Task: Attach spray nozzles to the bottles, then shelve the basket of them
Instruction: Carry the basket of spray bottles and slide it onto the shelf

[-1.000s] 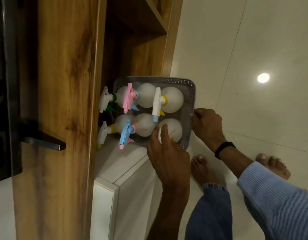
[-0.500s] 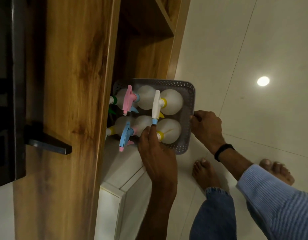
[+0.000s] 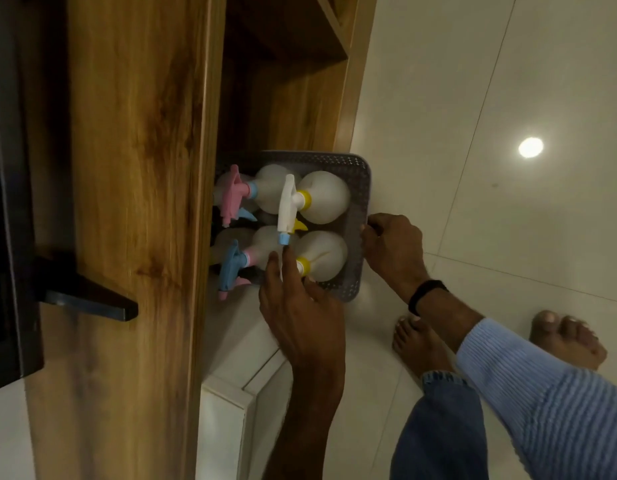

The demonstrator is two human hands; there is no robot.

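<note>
Clasping grey perforated basket (image 3: 364, 188) rim: right hand (image 3: 393, 247); left hand (image 3: 300, 306) grip unclear; white bottles (image 3: 322, 197).

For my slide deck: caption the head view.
Right hand grips grey basket of spray bottles at wooden shelf; left hand touches one nozzle.
</note>
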